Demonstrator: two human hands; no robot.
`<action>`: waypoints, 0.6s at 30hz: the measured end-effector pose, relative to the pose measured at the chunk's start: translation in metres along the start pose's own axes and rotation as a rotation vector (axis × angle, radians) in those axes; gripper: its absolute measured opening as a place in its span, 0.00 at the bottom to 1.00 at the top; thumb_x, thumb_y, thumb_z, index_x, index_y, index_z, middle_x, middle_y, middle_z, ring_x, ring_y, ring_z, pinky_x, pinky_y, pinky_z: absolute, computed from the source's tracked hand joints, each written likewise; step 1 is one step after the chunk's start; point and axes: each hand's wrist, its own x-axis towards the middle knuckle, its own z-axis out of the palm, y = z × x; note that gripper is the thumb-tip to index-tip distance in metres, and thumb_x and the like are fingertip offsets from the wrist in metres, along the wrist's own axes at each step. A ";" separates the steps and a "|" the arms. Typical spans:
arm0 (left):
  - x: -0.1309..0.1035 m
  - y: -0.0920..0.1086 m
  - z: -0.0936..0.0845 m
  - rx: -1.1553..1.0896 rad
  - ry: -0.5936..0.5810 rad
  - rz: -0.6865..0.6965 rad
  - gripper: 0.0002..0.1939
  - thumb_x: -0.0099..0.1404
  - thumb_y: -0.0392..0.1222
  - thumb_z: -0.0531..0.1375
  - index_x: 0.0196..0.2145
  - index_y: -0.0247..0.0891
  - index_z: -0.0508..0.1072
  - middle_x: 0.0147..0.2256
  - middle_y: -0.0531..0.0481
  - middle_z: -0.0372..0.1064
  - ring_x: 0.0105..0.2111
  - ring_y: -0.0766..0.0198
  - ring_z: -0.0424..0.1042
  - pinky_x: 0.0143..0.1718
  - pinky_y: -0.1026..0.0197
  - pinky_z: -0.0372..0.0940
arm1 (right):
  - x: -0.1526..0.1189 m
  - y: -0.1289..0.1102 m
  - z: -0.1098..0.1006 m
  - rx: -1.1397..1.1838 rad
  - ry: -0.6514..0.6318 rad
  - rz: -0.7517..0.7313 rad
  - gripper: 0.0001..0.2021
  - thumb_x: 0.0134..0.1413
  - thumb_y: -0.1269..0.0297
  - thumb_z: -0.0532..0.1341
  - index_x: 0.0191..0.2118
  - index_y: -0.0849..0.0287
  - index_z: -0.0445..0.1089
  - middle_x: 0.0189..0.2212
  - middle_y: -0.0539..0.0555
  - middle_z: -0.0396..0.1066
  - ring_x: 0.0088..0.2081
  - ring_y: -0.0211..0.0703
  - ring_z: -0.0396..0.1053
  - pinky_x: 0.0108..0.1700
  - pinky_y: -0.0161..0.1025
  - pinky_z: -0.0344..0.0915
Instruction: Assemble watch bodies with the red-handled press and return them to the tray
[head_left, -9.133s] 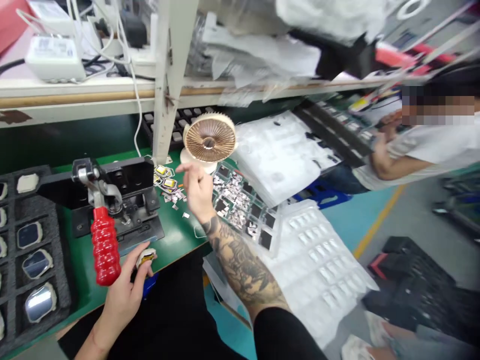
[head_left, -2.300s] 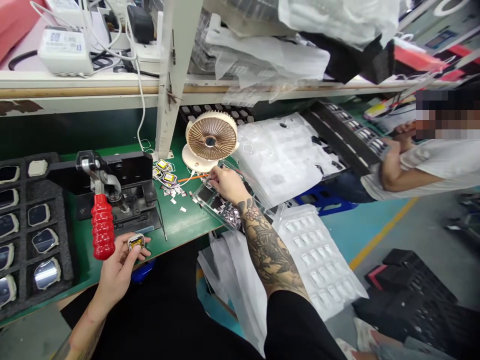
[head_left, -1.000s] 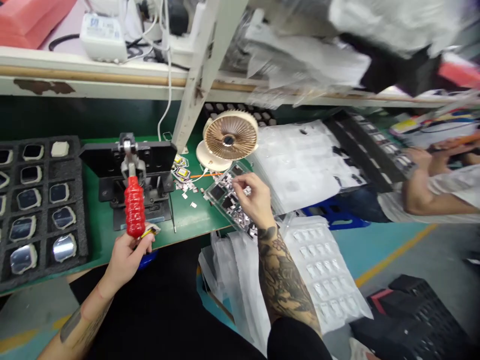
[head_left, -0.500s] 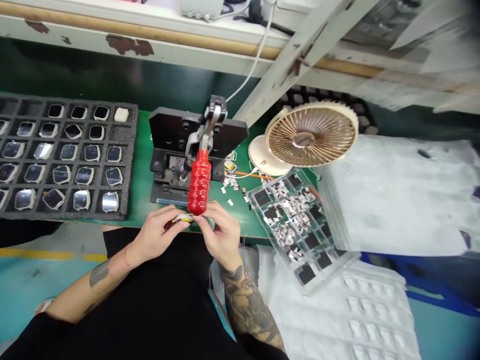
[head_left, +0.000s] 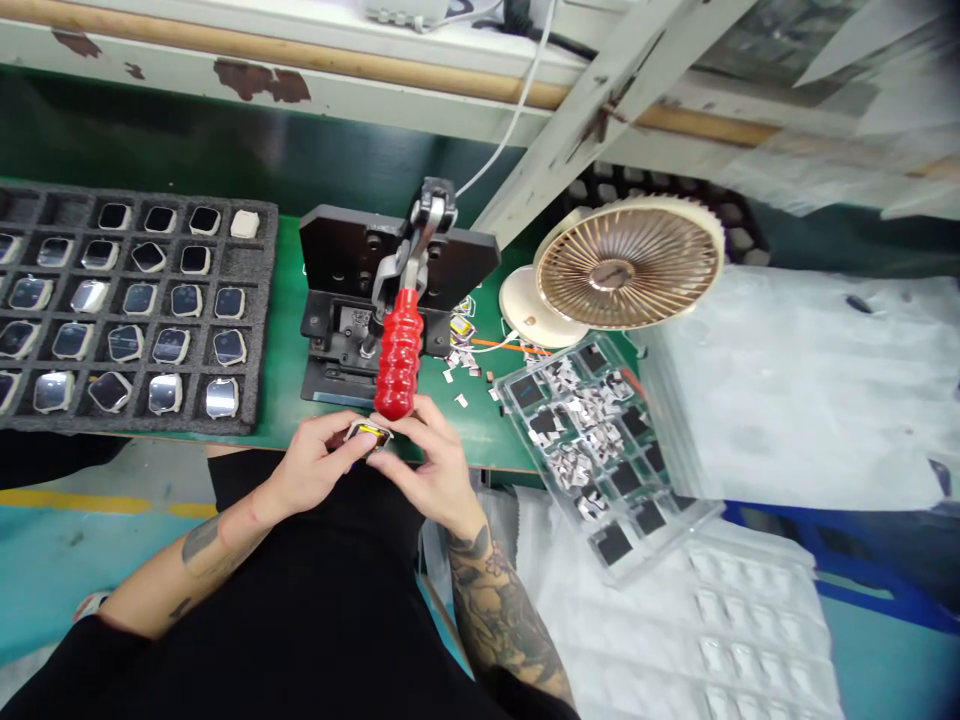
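At the front edge of the green table, my left hand point(head_left: 313, 462) grips a small watch case point(head_left: 369, 434) with its open inside, showing yellow, turned up. My right hand point(head_left: 433, 465) has thumb and fingers on the other side of the same case. Just above my hands is the red handle point(head_left: 399, 355) of a black press point(head_left: 341, 345). A dark foam tray point(head_left: 264, 300) of square watches stands on the left. Right of the press, small white and silver parts point(head_left: 460, 372) lie on the table.
A beige fan point(head_left: 628, 262) stands behind a clear compartment tray point(head_left: 619, 575) of small parts, which overhangs the table's right front. Plastic-wrapped trays point(head_left: 810, 390) are at the right. A white cable point(head_left: 517, 110) hangs behind the press.
The watch case has tilted so that more of its yellow inside shows. My right hand has shifted slightly left, its thumb lower and its fingers more spread around the case.
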 end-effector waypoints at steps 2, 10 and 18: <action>0.002 0.001 0.003 -0.069 0.012 -0.017 0.19 0.80 0.54 0.63 0.37 0.36 0.78 0.26 0.57 0.62 0.25 0.68 0.60 0.28 0.64 0.57 | -0.006 0.000 0.003 -0.064 0.006 -0.050 0.25 0.66 0.63 0.75 0.66 0.49 0.75 0.58 0.60 0.77 0.58 0.53 0.78 0.61 0.52 0.79; 0.010 0.002 0.015 -0.049 -0.090 -0.024 0.19 0.78 0.54 0.65 0.34 0.36 0.75 0.24 0.57 0.63 0.24 0.69 0.61 0.27 0.65 0.59 | -0.025 0.003 -0.005 -0.366 0.054 -0.231 0.30 0.71 0.69 0.68 0.74 0.51 0.66 0.57 0.63 0.79 0.57 0.56 0.78 0.58 0.56 0.80; 0.020 -0.002 0.050 -0.334 0.014 -0.052 0.21 0.68 0.44 0.76 0.46 0.42 0.69 0.45 0.43 0.87 0.45 0.50 0.88 0.45 0.56 0.80 | -0.125 -0.018 -0.045 -0.566 0.823 0.033 0.26 0.69 0.68 0.67 0.70 0.49 0.70 0.52 0.59 0.78 0.50 0.51 0.79 0.52 0.50 0.81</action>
